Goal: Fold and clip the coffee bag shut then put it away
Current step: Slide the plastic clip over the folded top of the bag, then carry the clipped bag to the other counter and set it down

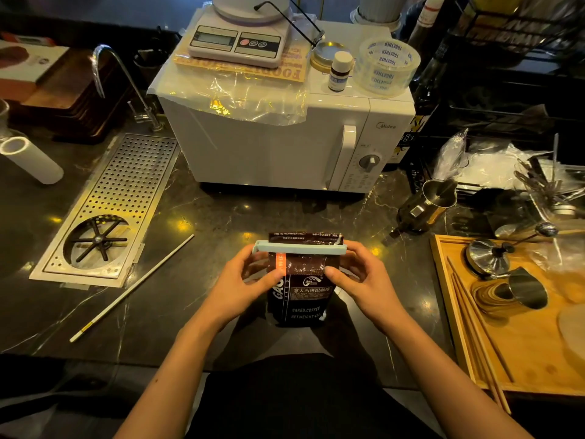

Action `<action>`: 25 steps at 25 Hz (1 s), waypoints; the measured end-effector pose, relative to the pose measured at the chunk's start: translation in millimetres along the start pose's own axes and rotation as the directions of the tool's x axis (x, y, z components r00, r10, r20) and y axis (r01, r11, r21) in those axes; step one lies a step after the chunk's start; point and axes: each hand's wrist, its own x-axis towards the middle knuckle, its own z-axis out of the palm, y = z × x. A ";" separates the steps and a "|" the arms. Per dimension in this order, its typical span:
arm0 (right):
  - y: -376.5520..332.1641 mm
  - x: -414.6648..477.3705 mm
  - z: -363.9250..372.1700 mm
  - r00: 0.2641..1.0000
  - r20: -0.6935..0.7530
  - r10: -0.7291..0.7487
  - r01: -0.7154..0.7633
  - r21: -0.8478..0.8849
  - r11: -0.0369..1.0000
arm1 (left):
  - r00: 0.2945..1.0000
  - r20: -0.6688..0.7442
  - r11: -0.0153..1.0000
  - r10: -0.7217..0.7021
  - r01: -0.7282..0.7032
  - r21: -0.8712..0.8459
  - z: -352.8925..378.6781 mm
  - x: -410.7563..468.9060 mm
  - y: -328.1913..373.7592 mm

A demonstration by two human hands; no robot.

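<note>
Dark coffee bag (300, 296) upright, top folded w/ pale-blue clip (299, 247) across.

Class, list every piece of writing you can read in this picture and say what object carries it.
"BAKED.COFFEE" and "NET WEIGHT", its figure cut off: dark brown coffee bag.
"Midea": white microwave oven.
"TOGETHER", repeated: clear roll of tape.
"FOOD", upside down, the rest hidden: orange sheet under the white kitchen scale.
Too small or blurred: the bag's Chinese print, the scale's display, the small brown bottle's label.

Glossy foil coffee bag (300, 299); matt plastic clip (299, 248); polished (veined) stone counter (221, 223); wooden tray (522, 359).
</note>
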 end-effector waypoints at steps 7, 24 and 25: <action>12.5 -11.9 11.4 0.994 -0.098 0.048 -0.048 0.005 0.999 | 0.999 -0.007 0.996 -0.033 0.034 0.082 10.2 -10.6 -11.2; 10.0 -24.9 38.1 0.968 -0.250 0.009 -0.019 -0.035 0.999 | 0.977 -0.187 0.990 0.105 -0.084 0.114 18.0 -6.8 -5.8; 6.2 -22.7 39.4 0.965 -0.261 -0.003 -0.005 -0.031 1.000 | 0.974 -0.190 0.988 0.123 -0.103 0.115 15.6 -5.6 -1.4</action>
